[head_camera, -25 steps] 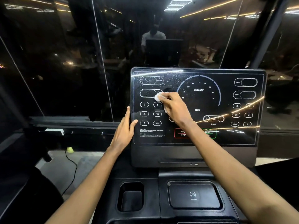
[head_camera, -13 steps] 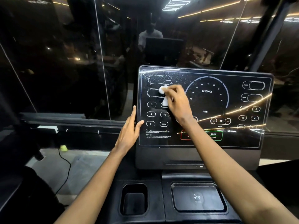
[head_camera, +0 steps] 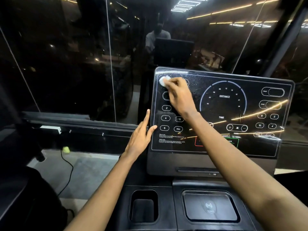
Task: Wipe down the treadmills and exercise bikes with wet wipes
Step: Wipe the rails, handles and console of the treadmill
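Note:
The treadmill's black glossy console panel (head_camera: 250, 144) stands in front of me, with white button outlines and a DISTANCE dial. My right hand (head_camera: 180, 95) pinches a small white wet wipe (head_camera: 163, 81) and presses it against the panel's top left corner. My left hand (head_camera: 141, 135) rests with straight fingers on the panel's left edge, thumb lying over the front face near the 6 button. Fine droplets speckle the upper part of the screen.
Below the panel sit a cup holder recess (head_camera: 144, 207) and a wireless charging pad (head_camera: 210, 207). Dark glass walls (head_camera: 66, 64) rise behind and to the left. A black cable (head_camera: 69, 167) and a small yellow-green object (head_camera: 66, 149) lie on the grey floor at left.
My right hand has slid the wipe up and left, from the middle-left buttons to the panel's top left corner. My left hand has stayed on the left edge.

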